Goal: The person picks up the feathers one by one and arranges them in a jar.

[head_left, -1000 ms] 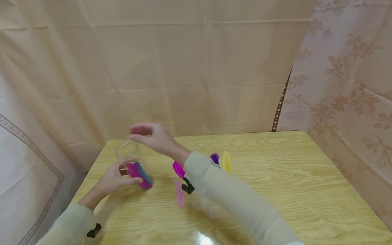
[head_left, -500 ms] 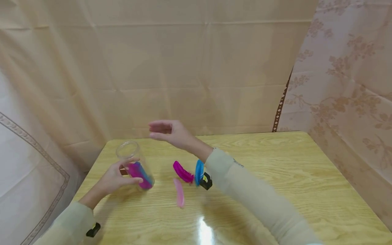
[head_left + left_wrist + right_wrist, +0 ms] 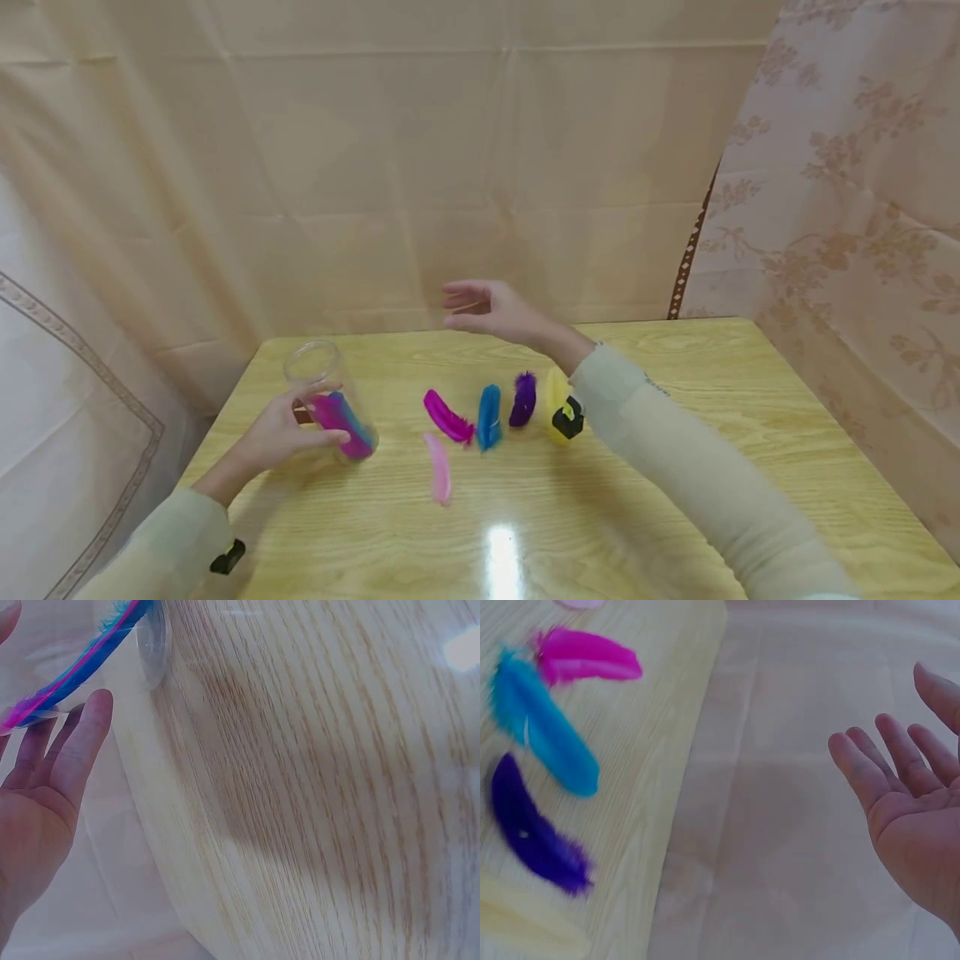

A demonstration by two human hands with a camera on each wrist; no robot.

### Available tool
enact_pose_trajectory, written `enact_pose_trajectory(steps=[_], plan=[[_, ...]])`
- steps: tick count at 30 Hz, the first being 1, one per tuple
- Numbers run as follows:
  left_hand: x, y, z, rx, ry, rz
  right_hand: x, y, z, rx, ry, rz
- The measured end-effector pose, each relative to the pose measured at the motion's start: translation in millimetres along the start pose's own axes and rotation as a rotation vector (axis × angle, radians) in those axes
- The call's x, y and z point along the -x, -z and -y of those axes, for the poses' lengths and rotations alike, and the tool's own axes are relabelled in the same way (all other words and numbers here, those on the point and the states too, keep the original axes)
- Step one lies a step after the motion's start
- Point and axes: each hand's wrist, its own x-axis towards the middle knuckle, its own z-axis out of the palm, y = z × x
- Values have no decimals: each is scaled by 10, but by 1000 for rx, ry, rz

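Note:
On the left of the table, my left hand (image 3: 273,433) holds a clear cylindrical jar (image 3: 341,377) round its side, thumb at the front. Inside the jar lie magenta and blue feathers (image 3: 79,671). My right hand (image 3: 498,312) is in the air above the far edge of the table, fingers relaxed and apart from the thumb, with nothing in it. Below it are loose feathers: a magenta feather (image 3: 592,656), a blue feather (image 3: 489,417), a purple feather (image 3: 532,825), a yellow feather (image 3: 556,385) partly behind the right wrist strap, and a light pink feather (image 3: 438,469) nearer the front.
The wood-grain table (image 3: 712,433) ends at a beige curtain (image 3: 375,167) behind it. Patterned cloth (image 3: 862,208) hangs on the right, and a white cloth (image 3: 60,400) on the left. A bright reflection shows at the table's front middle.
My right hand has moved right, away from above the jar's mouth, uncovering the blue and purple feathers. The left hand and jar have stayed in place.

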Motion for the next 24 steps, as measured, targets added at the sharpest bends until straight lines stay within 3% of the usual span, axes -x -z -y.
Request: enact_pose_trajectory(steps=[13, 24], plan=[[12, 17, 7, 5, 14, 4, 268, 354, -291, 132, -134, 49], [38, 4, -24, -9, 42, 0, 435, 625, -618, 491, -180, 131]])
